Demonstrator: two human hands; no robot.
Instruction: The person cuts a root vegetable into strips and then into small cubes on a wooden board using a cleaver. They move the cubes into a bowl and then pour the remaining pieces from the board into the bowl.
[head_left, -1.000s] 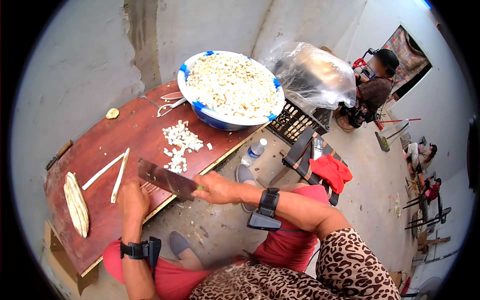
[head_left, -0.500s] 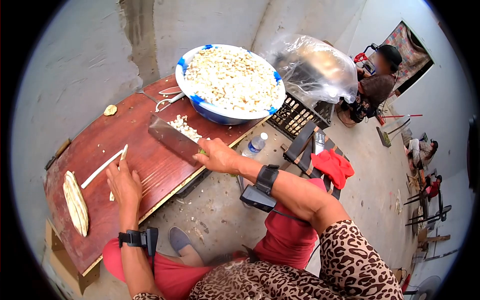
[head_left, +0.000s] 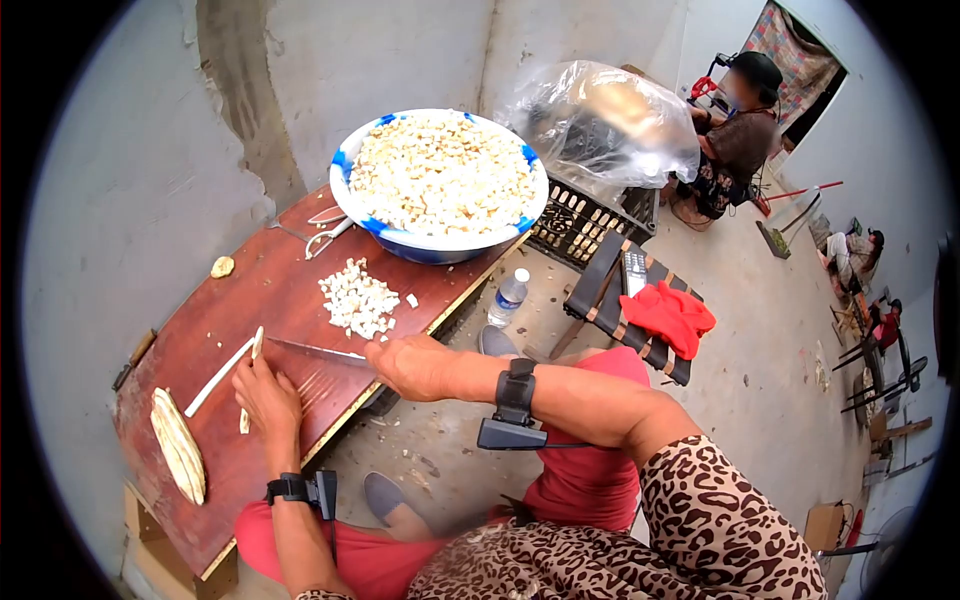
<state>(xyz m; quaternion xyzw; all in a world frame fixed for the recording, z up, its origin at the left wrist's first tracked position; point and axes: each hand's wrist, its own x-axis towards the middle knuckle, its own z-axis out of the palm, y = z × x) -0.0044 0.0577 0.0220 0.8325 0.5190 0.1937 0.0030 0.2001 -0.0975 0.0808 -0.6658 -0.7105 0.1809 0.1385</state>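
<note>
My right hand point(head_left: 408, 366) grips a cleaver point(head_left: 318, 352), its blade seen nearly edge-on and reaching left to the strip under my other hand. My left hand point(head_left: 268, 402) holds a pale cut strip point(head_left: 259, 343) against the red-brown table point(head_left: 290, 262); the strip's far end stands out past the fingers and another end shows below them. A longer white strip point(head_left: 217, 379) lies just left of that hand. Farther left is a thick, pale, ridged piece point(head_left: 178, 446), apparently a peeled root. Beyond the blade sits a pile of small diced pieces point(head_left: 358, 300).
A blue-and-white basin point(head_left: 341, 178) heaped with dice stands at the table's far end, beside a peeler-like tool point(head_left: 328, 238). Right of the table are a water bottle point(head_left: 508, 297), a strapped stool point(head_left: 598, 283) with a red cloth point(head_left: 668, 318), and a black crate point(head_left: 572, 222). A person point(head_left: 735, 150) sits beyond.
The cleaver has left the diced pile and swung toward my left hand, its blade now nearly edge-on. The pile is fully uncovered. The camera view has shifted slightly.
</note>
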